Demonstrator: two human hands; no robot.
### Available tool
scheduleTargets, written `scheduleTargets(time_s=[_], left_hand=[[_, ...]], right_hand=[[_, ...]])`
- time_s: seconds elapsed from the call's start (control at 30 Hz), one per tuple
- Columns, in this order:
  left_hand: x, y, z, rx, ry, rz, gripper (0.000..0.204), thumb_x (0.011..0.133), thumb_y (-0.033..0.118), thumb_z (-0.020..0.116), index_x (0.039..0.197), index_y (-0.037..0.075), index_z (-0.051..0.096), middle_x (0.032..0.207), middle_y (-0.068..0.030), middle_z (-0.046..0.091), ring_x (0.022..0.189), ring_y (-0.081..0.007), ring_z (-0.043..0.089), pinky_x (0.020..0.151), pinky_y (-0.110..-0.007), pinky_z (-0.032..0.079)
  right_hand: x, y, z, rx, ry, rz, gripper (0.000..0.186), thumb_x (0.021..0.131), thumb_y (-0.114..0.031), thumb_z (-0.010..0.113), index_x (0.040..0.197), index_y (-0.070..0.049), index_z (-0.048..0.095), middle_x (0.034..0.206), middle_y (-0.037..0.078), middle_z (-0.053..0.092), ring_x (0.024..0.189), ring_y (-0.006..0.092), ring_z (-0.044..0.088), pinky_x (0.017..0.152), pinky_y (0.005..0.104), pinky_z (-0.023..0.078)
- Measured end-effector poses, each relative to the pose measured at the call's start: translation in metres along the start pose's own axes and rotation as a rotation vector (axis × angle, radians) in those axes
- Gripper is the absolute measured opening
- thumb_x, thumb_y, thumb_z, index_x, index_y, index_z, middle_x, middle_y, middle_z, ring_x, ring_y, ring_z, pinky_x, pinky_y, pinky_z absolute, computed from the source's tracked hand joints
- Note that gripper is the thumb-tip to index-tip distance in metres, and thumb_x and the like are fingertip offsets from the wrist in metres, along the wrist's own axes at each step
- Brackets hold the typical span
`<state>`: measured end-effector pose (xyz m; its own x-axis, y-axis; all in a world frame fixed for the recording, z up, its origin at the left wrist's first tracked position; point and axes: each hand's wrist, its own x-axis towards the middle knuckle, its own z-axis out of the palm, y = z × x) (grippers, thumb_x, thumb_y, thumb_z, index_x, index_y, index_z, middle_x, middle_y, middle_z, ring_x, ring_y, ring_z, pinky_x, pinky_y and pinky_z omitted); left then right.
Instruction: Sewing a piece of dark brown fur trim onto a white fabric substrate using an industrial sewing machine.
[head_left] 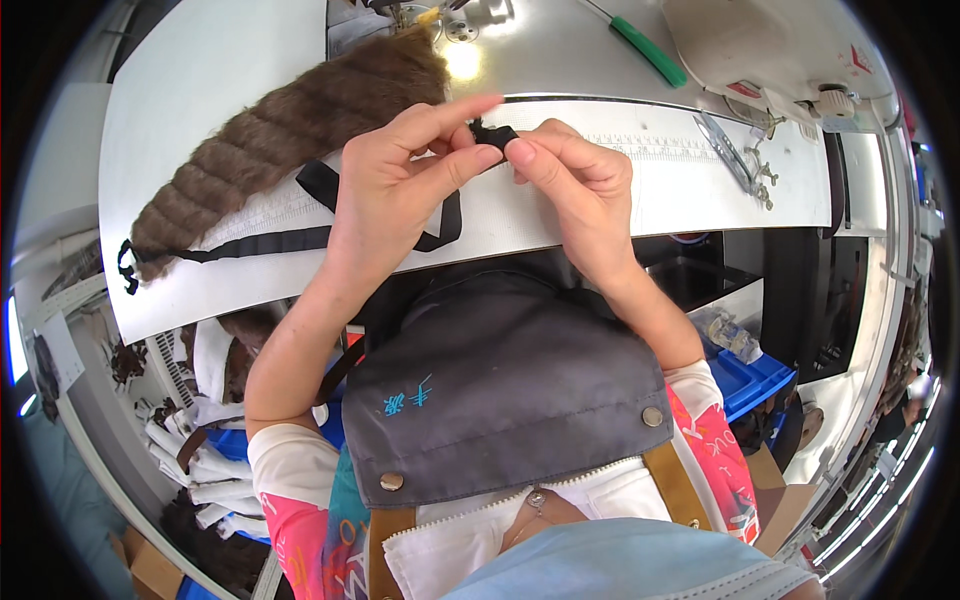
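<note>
Beyond the dark apron flap (500, 380), above the white tabletop (700, 205), both hands meet nearly tip to tip on a bunched piece of black strip (494, 136). The left hand (395, 178) has its thumb pressed to the piece, index finger extended past it; what backs the thumb is not fully visible. The right hand (580, 185) pinches the same piece between thumb and curled forefinger, no gap showing. The held piece lies directly between the two thumb tips, so neither hand is clearly nearer; in this inspector's judgement, the next move turns on that shared grip. Leftward, flat black strip passes behind the left wrist and runs to the lower-left tip of the brown fur piece (290, 130); whether it joins the held piece cannot be confirmed, the left hand masking the route. The fur lies left of and beyond the fingers, long axis slanting from lower left to upper right, its wide end near the metal bed (560, 65). Farther back, right of centre, lies a green-handled tool (645, 50).
</note>
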<state>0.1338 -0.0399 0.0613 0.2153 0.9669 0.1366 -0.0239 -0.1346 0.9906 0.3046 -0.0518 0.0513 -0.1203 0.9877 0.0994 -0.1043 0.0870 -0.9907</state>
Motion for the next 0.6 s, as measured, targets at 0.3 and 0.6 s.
scheduleTargets(time_s=[0.3, 0.6], left_hand=[[0.001, 0.007, -0.01, 0.202, -0.123, -0.005, 0.016, 0.08, 0.006, 0.067, 0.095, 0.001, 0.068, 0.075, -0.002, 0.058, 0.065, -0.0077, 0.049, 0.057, -0.022, 0.038], [0.013, 0.005, -0.023, 0.17, -0.324, -0.133, 0.012, 0.085, 0.007, 0.061, 0.088, -0.003, 0.065, 0.074, -0.0009, 0.055, 0.067, -0.0068, 0.049, 0.059, -0.022, 0.038]], right_hand=[[0.007, -0.014, -0.007, -0.285, -0.135, -0.035, 0.012, 0.082, -0.009, 0.065, 0.075, 0.001, 0.063, 0.066, 0.003, 0.061, 0.061, 0.0089, 0.054, 0.059, 0.0231, 0.042], [0.021, -0.021, -0.014, -0.677, -0.36, -0.342, 0.019, 0.086, -0.016, 0.059, 0.075, 0.0, 0.059, 0.062, 0.007, 0.054, 0.056, 0.0157, 0.053, 0.054, 0.0306, 0.04]])
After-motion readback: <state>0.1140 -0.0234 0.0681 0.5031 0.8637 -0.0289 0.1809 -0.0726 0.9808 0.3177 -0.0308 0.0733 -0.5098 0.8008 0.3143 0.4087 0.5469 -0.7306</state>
